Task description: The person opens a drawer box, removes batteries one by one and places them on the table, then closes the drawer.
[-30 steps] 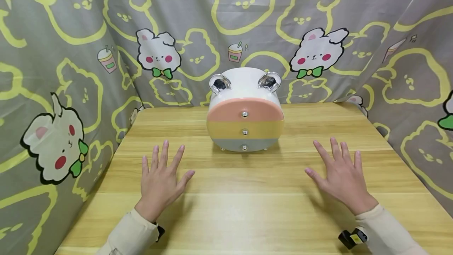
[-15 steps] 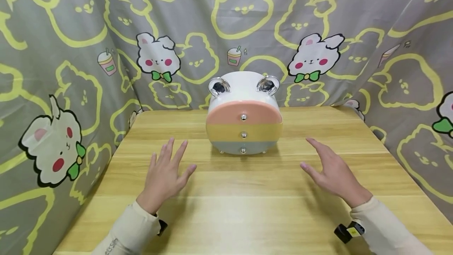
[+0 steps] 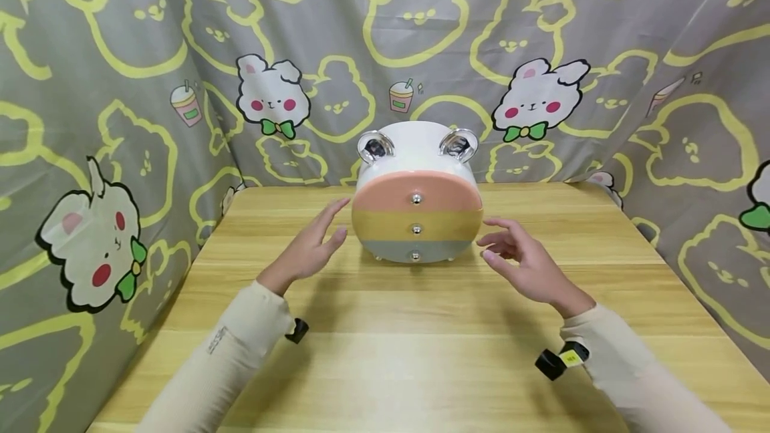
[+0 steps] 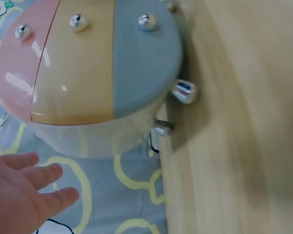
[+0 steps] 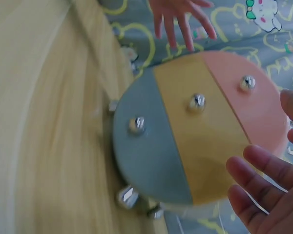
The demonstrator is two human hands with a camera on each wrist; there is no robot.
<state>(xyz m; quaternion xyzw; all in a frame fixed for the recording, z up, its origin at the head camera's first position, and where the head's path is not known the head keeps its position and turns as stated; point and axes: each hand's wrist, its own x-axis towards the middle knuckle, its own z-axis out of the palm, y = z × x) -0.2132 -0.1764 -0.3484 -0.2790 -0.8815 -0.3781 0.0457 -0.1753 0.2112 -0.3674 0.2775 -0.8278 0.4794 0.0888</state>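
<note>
White and pastel, the drawer box (image 3: 416, 186) is set at twelve o'clock on the counter (image 3: 385, 353), its long axis laid nine-to-three. It is found towards two o'clock from the left hand (image 3: 309, 248), ten from the right hand (image 3: 532, 267); neither can be judged nearer. Left fingers are held straight, right loosely bent, nothing gripped. Since the earlier frame, both hands are brought inward beside it.

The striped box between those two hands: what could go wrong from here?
The striped box stands on small silver feet, so an uneven push from the left hand or right hand might rock or slide it. It looks glossy, so a grip could slip. What look like drawers might slide out if it tilts.
</note>
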